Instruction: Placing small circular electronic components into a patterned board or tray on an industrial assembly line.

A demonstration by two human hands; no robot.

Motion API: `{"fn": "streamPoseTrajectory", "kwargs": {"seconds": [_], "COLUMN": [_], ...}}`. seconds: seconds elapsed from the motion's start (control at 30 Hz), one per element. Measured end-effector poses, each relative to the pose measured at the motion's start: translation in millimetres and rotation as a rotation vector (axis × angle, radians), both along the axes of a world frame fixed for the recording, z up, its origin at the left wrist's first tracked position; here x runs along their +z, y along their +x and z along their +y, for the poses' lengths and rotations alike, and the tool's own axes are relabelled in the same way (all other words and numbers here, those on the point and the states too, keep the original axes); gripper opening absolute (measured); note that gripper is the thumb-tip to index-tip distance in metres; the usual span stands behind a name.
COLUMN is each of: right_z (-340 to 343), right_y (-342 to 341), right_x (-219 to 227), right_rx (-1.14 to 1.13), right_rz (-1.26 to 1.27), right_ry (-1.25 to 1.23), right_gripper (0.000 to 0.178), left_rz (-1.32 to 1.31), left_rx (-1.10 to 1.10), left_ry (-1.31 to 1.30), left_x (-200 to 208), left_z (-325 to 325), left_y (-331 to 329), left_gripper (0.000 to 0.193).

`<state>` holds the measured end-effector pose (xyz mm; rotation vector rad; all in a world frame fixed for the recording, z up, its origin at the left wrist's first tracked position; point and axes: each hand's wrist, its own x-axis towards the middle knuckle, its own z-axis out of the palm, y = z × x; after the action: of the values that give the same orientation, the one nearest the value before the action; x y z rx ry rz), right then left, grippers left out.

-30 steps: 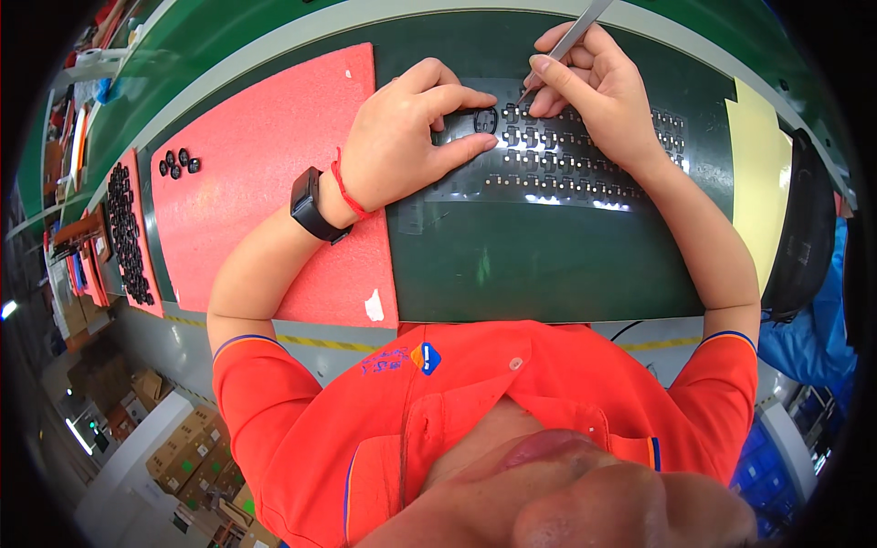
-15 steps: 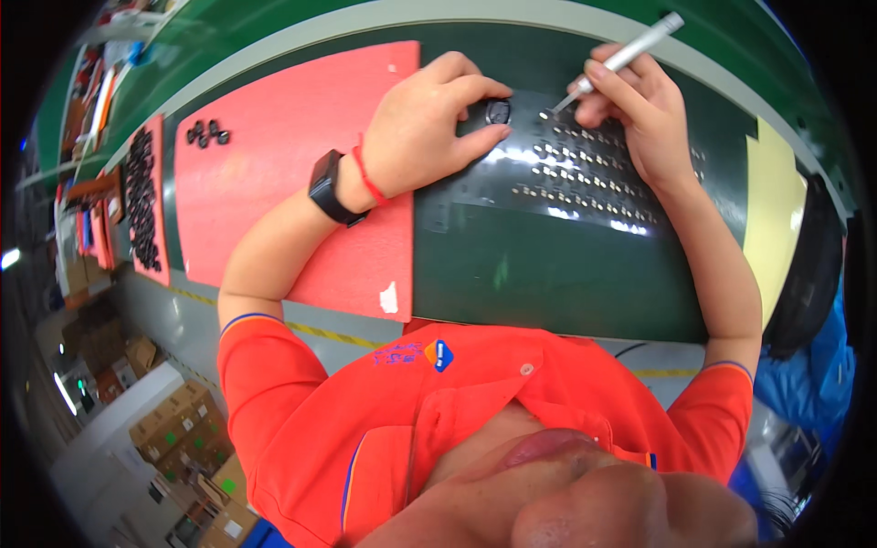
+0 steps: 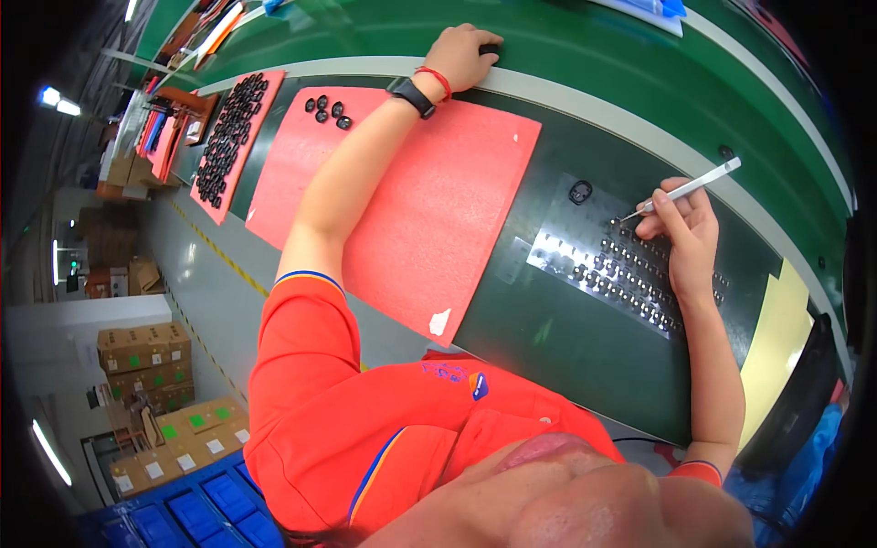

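Note:
My right hand (image 3: 683, 228) is closed around a slim silver-white pen-shaped tool (image 3: 699, 181). The tool's thin tip points down at the upper edge of rows of small shiny pieces (image 3: 626, 285) on a clear sheet (image 3: 554, 248). A black rounded part (image 3: 580, 192) lies on the same sheet, left of the tip, with neither hand on it. My left hand (image 3: 459, 58) reaches far forward past the pale rail to the green surface. Its fingers are closed on a small black part (image 3: 491, 50), mostly covered by the hand.
A pink mat (image 3: 429, 201) with several black parts (image 3: 322, 109) lies at left. Beyond it, another pink board bears many black parts (image 3: 230, 137). Yellow paper (image 3: 772, 333) and a black bag (image 3: 804, 388) are at right. A pale rail (image 3: 585, 100) crosses behind the work surface.
My left hand has left the black part on the sheet and moved forward and left beyond the rail. The view has turned; my right hand still holds the tool over the small pieces.

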<state>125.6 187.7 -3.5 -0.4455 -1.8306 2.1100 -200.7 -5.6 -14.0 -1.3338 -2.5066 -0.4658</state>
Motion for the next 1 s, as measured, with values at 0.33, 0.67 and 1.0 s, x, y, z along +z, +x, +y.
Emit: {"fn": "streamPoseTrajectory", "kwargs": {"seconds": [0.33,0.67,1.0], "right_z": [3,-5,-19], "right_y": [2,5,4], "right_x": [-2,6,-6], "right_rx": [-0.006,0.032,0.094], "right_rz": [0.02,0.021,0.004], "right_ry": [0.002,0.07,0.109], "right_gripper": [0.028,0.028,0.023], "left_rz": [-0.17,-0.226,-0.546], "left_rx": [-0.351,-0.586,-0.558], "left_ry": [0.197,0.202,0.123], "left_x": [39,10,16], "left_z": [9,-2,-6], "left_y": [112,203,198], "left_gripper": [0.025,0.035,0.03]}}
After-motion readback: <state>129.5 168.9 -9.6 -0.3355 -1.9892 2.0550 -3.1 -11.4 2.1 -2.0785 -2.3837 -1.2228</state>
